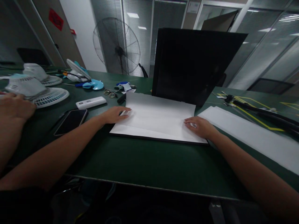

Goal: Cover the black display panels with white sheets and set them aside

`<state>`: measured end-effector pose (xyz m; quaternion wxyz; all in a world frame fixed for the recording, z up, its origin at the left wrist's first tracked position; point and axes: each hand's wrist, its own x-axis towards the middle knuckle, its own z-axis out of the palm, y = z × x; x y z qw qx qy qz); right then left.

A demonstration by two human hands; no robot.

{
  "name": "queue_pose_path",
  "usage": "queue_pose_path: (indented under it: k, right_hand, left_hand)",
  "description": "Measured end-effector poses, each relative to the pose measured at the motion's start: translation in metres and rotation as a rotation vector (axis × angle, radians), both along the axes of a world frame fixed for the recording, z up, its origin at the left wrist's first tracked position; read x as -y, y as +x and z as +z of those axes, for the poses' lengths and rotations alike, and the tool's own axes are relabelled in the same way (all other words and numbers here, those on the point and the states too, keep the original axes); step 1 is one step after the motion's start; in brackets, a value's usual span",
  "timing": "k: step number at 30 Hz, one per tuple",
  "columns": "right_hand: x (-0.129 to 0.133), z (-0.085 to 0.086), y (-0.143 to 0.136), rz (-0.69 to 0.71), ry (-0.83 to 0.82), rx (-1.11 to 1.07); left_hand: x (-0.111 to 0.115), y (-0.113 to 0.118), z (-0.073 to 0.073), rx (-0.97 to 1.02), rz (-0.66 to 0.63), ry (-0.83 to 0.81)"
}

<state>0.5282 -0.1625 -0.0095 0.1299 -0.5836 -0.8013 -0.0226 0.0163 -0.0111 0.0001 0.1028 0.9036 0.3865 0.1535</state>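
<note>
A white sheet of paper (154, 116) lies on a flat black base whose dark edge shows along the front. A large black panel (193, 65) stands upright and tilted behind it, like a raised lid. At the sheet's left edge rests my left hand (115, 114), fingers apart and touching the paper. My right hand (199, 126) touches the right side of the sheet, its fingers slightly spread with nothing gripped between them.
More white sheets (247, 133) lie at the right beside black cables (263, 110). A phone (71, 122), a white device (91, 102), glasses (110, 93) and fan parts (50, 97) are at the left. Another person's hand (17, 107) is at the far left.
</note>
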Motion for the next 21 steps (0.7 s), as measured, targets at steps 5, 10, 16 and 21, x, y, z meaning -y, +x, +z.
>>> queue_pose_path:
  k: [5,10,16,21]
  right_hand:
    - [0.001,0.000,-0.001,0.009,0.006,-0.015]
    - [0.000,-0.002,0.002,0.016,-0.009,-0.033]
    - [-0.003,-0.010,0.006,0.034,-0.009,-0.081]
    - [-0.005,-0.012,0.009,-0.058,0.078,-0.144]
  left_hand:
    - [-0.006,-0.003,-0.004,-0.026,-0.019,0.058]
    - [-0.003,0.000,-0.004,-0.021,-0.014,0.093]
    - [-0.007,0.002,-0.010,0.015,0.030,0.128]
    - [-0.018,-0.005,-0.020,0.005,0.120,0.095]
